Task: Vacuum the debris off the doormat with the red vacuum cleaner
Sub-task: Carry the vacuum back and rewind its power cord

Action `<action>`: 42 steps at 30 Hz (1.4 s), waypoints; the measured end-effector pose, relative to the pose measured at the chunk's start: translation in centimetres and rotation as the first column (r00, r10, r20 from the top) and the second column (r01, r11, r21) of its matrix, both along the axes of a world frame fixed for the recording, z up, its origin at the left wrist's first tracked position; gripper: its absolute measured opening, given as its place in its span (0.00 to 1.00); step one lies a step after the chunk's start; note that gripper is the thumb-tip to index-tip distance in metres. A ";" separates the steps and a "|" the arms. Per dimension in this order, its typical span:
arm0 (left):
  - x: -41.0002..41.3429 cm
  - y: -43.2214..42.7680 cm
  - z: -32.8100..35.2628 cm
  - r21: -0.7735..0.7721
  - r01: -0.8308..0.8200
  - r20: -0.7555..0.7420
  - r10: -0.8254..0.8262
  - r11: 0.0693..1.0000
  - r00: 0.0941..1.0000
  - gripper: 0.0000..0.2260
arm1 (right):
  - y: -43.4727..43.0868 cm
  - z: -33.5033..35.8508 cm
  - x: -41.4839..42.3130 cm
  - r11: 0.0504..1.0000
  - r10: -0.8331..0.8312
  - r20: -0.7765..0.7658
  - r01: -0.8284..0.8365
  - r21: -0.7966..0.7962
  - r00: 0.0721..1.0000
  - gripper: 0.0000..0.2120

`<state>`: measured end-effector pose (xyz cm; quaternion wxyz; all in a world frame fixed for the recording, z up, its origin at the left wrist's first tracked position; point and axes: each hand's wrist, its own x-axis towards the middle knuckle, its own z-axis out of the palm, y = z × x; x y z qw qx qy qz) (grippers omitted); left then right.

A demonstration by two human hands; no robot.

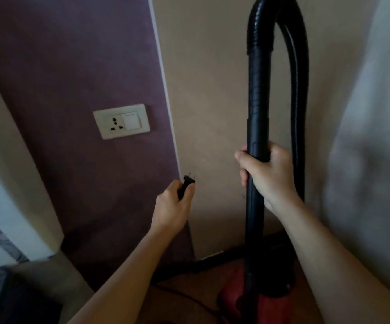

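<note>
My right hand (pixel 265 173) grips the black rigid tube (pixel 258 90) of the vacuum, held upright in front of the beige wall. Its ribbed black hose (pixel 299 78) loops over the top and drops behind my wrist. The red vacuum body (pixel 233 298) sits on the floor at the bottom, partly hidden by the tube and my forearm. My left hand (pixel 171 206) holds the black power plug (pixel 188 183), prongs pointing up and away. The plug is below and to the right of a white wall socket (pixel 121 121). No doormat is in view.
The socket plate, with a switch beside the holes, is mounted on a purple wall panel (pixel 72 78). A black cord (pixel 189 298) trails over the wooden floor. A pale curtain (pixel 376 136) hangs at the right. A dark object (pixel 9 298) stands at the lower left.
</note>
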<state>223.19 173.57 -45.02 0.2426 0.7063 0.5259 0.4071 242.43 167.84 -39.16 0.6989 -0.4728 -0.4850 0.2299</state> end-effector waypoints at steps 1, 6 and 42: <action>0.9 -0.5 -0.7 -0.023 0.024 0.017 -0.024 0.999 1.000 0.16 | -0.7 0.1 0.7 1.000 -0.011 -0.003 0.011 0.004 1.000 0.08; 5.9 -2.7 -4.9 -0.147 0.119 0.117 -0.102 0.982 0.988 0.13 | -4.4 0.2 4.8 0.996 -0.089 -0.001 0.089 -0.004 0.996 0.10; 20.1 -1.6 -25.8 -0.612 0.323 0.013 -0.399 0.722 0.917 0.06 | -9.6 -5.8 10.1 0.950 -0.311 0.003 0.311 0.016 0.950 0.15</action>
